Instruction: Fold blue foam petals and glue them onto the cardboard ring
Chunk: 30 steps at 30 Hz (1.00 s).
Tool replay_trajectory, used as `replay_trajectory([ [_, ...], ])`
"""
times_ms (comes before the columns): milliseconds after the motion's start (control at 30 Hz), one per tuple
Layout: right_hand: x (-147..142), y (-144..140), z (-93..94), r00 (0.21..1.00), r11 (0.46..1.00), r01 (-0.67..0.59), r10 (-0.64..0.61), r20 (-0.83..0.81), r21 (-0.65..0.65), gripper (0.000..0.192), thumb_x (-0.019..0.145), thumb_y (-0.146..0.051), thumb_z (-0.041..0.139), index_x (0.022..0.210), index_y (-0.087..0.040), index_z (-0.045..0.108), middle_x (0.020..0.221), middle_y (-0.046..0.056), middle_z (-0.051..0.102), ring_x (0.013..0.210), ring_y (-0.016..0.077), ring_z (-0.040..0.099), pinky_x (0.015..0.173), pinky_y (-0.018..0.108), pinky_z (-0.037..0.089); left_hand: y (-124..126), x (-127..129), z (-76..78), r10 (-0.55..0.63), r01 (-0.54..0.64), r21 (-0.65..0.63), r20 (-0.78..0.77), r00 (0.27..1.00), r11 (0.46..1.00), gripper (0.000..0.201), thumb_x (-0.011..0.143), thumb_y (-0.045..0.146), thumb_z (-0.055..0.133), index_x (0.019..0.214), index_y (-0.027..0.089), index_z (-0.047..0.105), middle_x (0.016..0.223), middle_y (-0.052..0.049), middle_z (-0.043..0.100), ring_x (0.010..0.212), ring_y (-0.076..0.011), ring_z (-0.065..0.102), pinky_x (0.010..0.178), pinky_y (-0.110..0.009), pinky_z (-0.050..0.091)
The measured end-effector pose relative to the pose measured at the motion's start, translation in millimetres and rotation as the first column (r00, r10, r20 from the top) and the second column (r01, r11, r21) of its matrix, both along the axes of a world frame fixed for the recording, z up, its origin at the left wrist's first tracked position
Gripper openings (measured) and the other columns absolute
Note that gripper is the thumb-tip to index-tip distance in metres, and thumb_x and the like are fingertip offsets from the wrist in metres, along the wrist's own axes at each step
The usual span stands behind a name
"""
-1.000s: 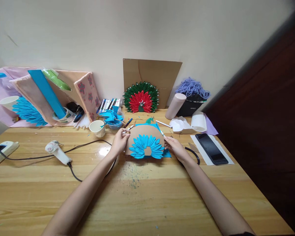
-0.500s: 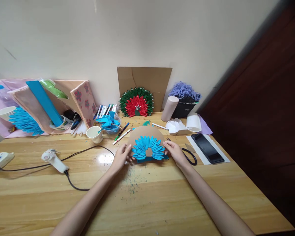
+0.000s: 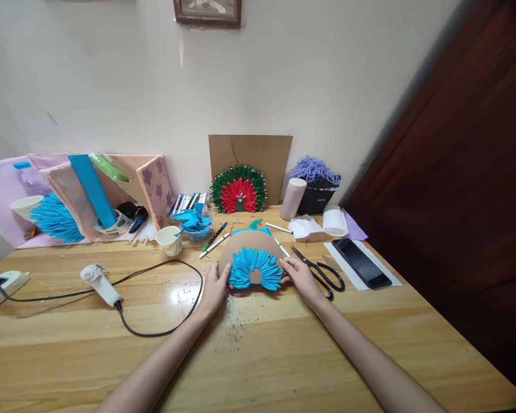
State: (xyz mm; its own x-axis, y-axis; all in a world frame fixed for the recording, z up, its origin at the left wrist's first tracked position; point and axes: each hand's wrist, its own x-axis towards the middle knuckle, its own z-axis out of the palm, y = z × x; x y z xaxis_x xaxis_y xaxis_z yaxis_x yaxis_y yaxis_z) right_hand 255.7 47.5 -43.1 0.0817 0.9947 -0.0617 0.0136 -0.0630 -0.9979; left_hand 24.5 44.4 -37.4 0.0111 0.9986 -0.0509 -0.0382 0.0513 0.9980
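Note:
Between my two hands is a rounded piece of brown cardboard (image 3: 232, 248) with a fan of blue paper petals (image 3: 264, 265) on its front, around a bare cardboard spot. My left hand (image 3: 215, 288) grips its left edge, thumb in front and fingers behind. At the right edge, my right hand (image 3: 300, 276) pinches the card the same way. Just right of that hand lie black-handled scissors (image 3: 322, 274). Behind the card, a strip of blue paper (image 3: 264, 231) and a small green paper bird (image 3: 255, 224) lie on the table.
A white glue gun (image 3: 101, 285) with a looping black cord lies on the left. Markers (image 3: 214, 236), a paper cup (image 3: 169, 241) and a bowl of blue scraps (image 3: 195, 223) sit behind. A red-and-green paper peacock (image 3: 239, 192) leans on cardboard. At right is a phone (image 3: 361, 263).
The view has tilted up, showing a picture frame on the wall. The card has shifted slightly left in my hands, uncovering more of the scissors and a blue strip behind it.

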Motion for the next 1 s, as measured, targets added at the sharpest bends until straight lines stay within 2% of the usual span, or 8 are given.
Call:
replay_trajectory([
  [167,7.7,7.1,-1.7,0.999,0.999,0.016,-0.017,0.031,0.051,0.046,0.062,-0.063,0.061,0.067,-0.017,0.058,0.055,0.0,0.054,0.05,0.014,0.055,0.047,0.029,0.052,4.7,-3.3,-6.7,-0.062,0.062,0.03,-0.003,0.998,0.998,0.034,0.08,0.054,0.046,0.078,0.019,0.047,0.043,0.006,0.048,0.033,-0.0112,0.043,0.033,-0.021,0.031],
  [300,18.0,8.9,-1.0,0.987,0.992,0.059,-0.075,0.143,0.116,0.043,0.073,-0.058,0.053,0.078,-0.017,0.06,0.064,0.004,0.06,0.054,0.0142,0.058,0.053,0.03,0.052,6.1,-10.2,0.6,0.062,-0.062,0.085,0.006,0.998,0.994,0.036,0.078,0.055,0.048,0.077,0.02,0.048,0.044,0.005,0.049,0.036,-0.0119,0.044,0.035,-0.022,0.032],
  [433,23.0,5.4,-0.9,0.947,0.977,0.081,-0.137,0.29,0.197,0.03,0.069,-0.045,0.063,0.083,-0.018,0.061,0.076,0.004,0.062,0.068,0.0169,0.057,0.068,0.034,0.049,8.3,-20.1,5.4,0.209,-0.214,0.145,0.048,0.977,0.966,0.033,0.08,0.053,0.045,0.077,0.02,0.047,0.055,0.004,0.049,0.041,-0.0104,0.044,0.039,-0.022,0.036],
  [500,22.1,3.6,-2.4,0.899,0.97,0.025,-0.128,0.42,0.241,0.027,0.067,-0.039,0.066,0.085,-0.019,0.062,0.081,0.004,0.061,0.078,0.0201,0.056,0.078,0.038,0.046,10.2,-25.1,4.4,0.287,-0.29,0.177,0.045,0.957,0.94,0.032,0.082,0.051,0.043,0.073,0.021,0.044,0.058,0.004,0.046,0.043,-0.0096,0.043,0.042,-0.022,0.037],
  [633,17.2,1.0,-7.2,0.686,0.951,-0.083,-0.163,0.709,0.299,0.034,0.069,-0.034,0.065,0.098,-0.019,0.058,0.099,0.01,0.057,0.096,0.0263,0.054,0.088,0.042,0.041,13.3,-33.3,2.3,0.436,-0.441,0.215,0.07,0.897,0.871,0.031,0.084,0.052,0.039,0.08,0.021,0.042,0.064,0.004,0.044,0.047,-0.0093,0.042,0.043,-0.022,0.038],
  [733,14.8,0.6,-8.9,0.651,0.954,-0.063,-0.184,0.736,0.294,0.029,0.071,-0.029,0.062,0.098,-0.018,0.056,0.095,0.011,0.057,0.092,0.0273,0.055,0.084,0.041,0.043,12.4,-35.1,4.8,0.502,-0.509,0.224,0.09,0.86,0.831,0.032,0.084,0.054,0.038,0.09,0.022,0.042,0.066,0.004,0.043,0.048,-0.0094,0.042,0.044,-0.022,0.038],
  [867,21.4,3.5,-4.3,0.762,0.941,0.011,-0.227,0.606,0.338,0.018,0.073,-0.024,0.059,0.09,-0.022,0.057,0.071,0.004,0.059,0.066,0.0212,0.057,0.064,0.034,0.046,6.3,-27.1,8.7,0.421,-0.43,0.218,0.092,0.903,0.876,0.033,0.084,0.053,0.04,0.094,0.022,0.042,0.07,0.003,0.045,0.051,-0.0095,0.043,0.045,-0.021,0.039],
  [1000,46.1,6.2,11.5,0.768,0.872,0.183,-0.416,0.487,0.455,0.021,0.081,-0.034,0.051,0.098,-0.021,0.052,0.088,0.007,0.06,0.072,0.0197,0.056,0.067,0.035,0.046,-8.6,-6.4,7.6,0.225,-0.231,0.173,0.054,0.973,0.957,0.032,0.084,0.05,0.043,0.091,0.019,0.047,0.063,0.004,0.046,0.047,-0.0092,0.043,0.042,-0.021,0.037],
])
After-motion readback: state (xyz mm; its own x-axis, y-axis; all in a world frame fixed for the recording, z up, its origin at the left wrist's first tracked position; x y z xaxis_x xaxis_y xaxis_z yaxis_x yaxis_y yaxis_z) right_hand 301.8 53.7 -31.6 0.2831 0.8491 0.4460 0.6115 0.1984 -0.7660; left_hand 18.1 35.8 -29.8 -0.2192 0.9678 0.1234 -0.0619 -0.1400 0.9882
